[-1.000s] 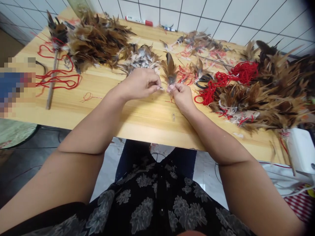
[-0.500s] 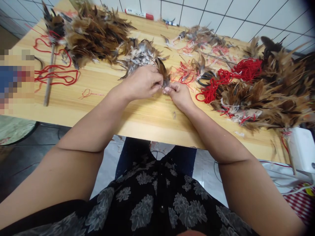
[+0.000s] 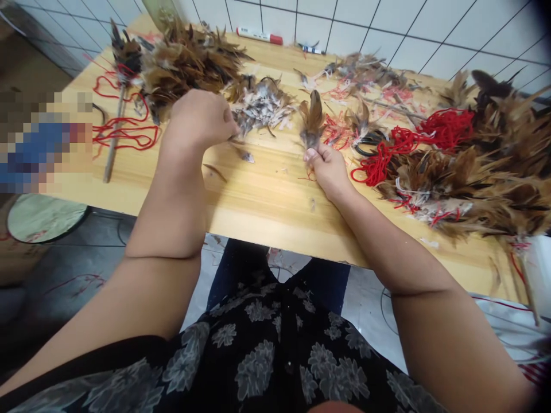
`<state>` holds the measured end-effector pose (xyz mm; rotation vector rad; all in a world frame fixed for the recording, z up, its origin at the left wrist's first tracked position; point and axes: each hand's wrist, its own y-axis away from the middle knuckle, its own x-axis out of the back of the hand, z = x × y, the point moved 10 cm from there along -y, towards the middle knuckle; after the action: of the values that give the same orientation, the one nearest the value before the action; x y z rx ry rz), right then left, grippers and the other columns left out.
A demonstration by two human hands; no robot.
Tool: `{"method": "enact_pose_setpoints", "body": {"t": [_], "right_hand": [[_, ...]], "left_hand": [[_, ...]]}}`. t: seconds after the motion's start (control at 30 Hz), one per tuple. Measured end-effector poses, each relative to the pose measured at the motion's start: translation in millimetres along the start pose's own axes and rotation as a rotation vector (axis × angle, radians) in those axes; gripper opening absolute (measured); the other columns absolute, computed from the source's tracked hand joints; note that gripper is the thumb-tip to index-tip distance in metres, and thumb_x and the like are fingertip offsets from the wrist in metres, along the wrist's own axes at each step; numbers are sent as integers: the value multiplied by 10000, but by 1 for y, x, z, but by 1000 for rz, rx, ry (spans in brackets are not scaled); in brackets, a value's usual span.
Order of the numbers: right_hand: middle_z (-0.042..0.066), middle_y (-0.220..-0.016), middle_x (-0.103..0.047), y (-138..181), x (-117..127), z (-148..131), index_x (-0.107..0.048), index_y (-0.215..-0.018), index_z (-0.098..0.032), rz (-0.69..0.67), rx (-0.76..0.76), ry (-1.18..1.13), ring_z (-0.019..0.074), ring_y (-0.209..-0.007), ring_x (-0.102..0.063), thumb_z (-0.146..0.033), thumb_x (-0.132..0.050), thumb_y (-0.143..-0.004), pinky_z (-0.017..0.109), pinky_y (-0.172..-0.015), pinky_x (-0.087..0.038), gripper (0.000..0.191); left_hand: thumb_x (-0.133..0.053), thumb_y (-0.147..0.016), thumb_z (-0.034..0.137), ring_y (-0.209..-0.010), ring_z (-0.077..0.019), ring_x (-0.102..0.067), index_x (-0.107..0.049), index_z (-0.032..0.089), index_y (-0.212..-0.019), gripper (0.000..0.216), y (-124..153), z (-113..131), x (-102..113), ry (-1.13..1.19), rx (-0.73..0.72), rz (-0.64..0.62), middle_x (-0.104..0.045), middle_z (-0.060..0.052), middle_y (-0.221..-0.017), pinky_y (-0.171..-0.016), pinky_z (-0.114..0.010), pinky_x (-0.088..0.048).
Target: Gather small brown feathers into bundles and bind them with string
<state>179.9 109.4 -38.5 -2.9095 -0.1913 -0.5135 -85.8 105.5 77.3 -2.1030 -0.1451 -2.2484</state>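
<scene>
My right hand [image 3: 330, 167] pinches the base of a small bunch of brown and dark feathers [image 3: 312, 117], which points up and away from me. A thin red thread [image 3: 308, 176] shows just under its fingers. My left hand [image 3: 201, 117] hovers at the near edge of the feather piles, its fingers curled inward. Dark wisps like feather ends show at its fingertips, but what it holds, if anything, I cannot make out. Beside those fingers lies a heap of pale-based feathers [image 3: 266, 109], and a larger brown feather pile [image 3: 189, 63] rises behind the hand.
On the right lie red cord [image 3: 447, 129] and a long feather bundle [image 3: 456, 183]. A stick [image 3: 114, 135] topped with dark feathers rests at the left by red cord loops. Markers [image 3: 259, 35] lie along the tiled wall. Loose feathers and thread scraps cover the back.
My left hand has left the small feather bunch and moved left to the feather piles. My right hand still pinches the bunch, now more upright and in fuller view. The view has shifted slightly.
</scene>
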Motion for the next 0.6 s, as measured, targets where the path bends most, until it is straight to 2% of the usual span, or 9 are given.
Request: {"method": "enact_pose_setpoints", "body": {"t": [0.1, 0.23, 0.37, 0.47, 0.6], "right_hand": [[-44, -738, -560, 1, 1, -1, -653, -847, -241, 3, -9, -10, 165, -770, -551, -551, -757, -1106, 367, -918, -547, 417], [-47, -728, -548, 1, 2, -2, -647, -847, -242, 5, -6, -18, 161, -754, -531, -586, -752, -1096, 354, -871, -526, 438], [-40, -730, -561, 2, 1, -3, -651, -847, -243, 7, -3, -19, 164, -757, -533, -608, -764, -1083, 345, -842, -524, 449], [-43, -701, -543, 3, 1, -3, -660, -850, -242, 8, -21, -17, 165, -744, -528, -614, -776, -1077, 338, -816, -527, 450], [-41, -693, -541, 3, -1, -5, -682, -864, -233, -2, -21, -2, 161, -727, -520, -598, -758, -1091, 334, -804, -518, 437]], "left_hand": [[-722, -907, 291, -1271, -406, -815, -860, 249, -931, 146, -9, -10, -14, -1, -39, -103, -877, -72, -1047, -1075, -470, -598], [-789, -845, 349, -1086, -286, -802, -861, 278, -977, 167, -23, -4, -42, 91, -280, -230, -848, 26, -922, -1000, -339, -560], [-876, -762, 462, -824, -217, -701, -840, 299, -912, 225, -38, 7, -76, 136, -524, -319, -804, 62, -802, -788, -339, -496], [-863, -794, 572, -739, -206, -649, -820, 298, -825, 279, -42, 16, -85, 193, -676, -286, -767, 42, -735, -708, -347, -449], [-765, -833, 432, -756, -184, -610, -795, 288, -797, 151, -38, 25, -78, 149, -668, -196, -753, 21, -785, -724, -365, -430]]}}
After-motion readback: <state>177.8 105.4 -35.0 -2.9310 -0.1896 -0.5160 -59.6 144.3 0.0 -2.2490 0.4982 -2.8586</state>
